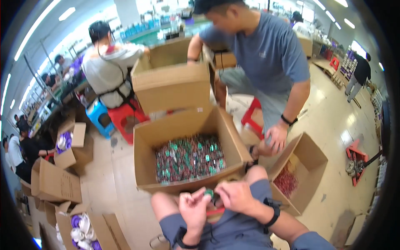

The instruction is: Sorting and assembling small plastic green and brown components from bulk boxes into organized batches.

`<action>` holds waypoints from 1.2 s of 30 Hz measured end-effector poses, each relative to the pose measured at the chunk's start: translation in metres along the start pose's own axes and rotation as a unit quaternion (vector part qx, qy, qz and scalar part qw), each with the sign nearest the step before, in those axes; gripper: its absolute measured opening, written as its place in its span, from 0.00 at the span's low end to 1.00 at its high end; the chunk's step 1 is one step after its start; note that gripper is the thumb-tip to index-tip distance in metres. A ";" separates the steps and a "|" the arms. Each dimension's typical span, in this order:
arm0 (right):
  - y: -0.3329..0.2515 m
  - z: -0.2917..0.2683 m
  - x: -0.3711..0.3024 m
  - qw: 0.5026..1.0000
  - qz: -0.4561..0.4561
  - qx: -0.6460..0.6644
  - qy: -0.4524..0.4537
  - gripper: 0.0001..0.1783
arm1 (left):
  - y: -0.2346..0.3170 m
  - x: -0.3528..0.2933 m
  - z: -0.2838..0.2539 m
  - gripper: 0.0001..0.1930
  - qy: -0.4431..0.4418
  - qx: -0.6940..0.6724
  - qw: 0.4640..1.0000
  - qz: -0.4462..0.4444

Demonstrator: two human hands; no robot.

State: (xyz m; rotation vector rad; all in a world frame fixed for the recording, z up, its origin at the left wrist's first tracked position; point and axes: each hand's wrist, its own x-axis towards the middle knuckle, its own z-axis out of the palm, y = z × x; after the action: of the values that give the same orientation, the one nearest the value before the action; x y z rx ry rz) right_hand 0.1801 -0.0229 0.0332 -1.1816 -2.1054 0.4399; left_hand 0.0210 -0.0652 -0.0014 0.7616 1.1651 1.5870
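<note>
Both hands [216, 202] on green part [208, 192]

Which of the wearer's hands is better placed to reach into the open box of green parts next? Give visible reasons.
Probably the right hand: it sits closer to the cardboard box, while the left hand pinches the small green part.

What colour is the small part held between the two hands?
Green part, best seen in the head view.
</note>
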 end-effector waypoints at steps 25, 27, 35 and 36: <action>-0.025 0.012 -0.001 0.981 0.141 0.135 0.003 0.04 | 0.026 0.004 0.004 0.23 -0.003 -0.009 1.000 -0.006; -0.024 0.014 -0.001 0.987 0.112 0.115 0.011 0.04 | 0.025 0.008 0.004 0.23 -0.001 -0.003 1.000 -0.011; -0.021 0.013 0.002 0.981 0.142 0.134 0.007 0.04 | 0.020 0.009 0.010 0.24 0.001 -0.021 1.000 0.010; -0.016 0.013 0.004 0.975 0.154 0.161 0.007 0.04 | 0.020 0.007 0.010 0.24 0.004 -0.025 1.000 0.009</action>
State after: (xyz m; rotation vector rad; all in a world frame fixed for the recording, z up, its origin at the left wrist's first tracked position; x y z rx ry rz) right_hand 0.1597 -0.0276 0.0346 -1.3101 -1.7561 0.8775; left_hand 0.0203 -0.0570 0.0205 0.7359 1.1240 1.6301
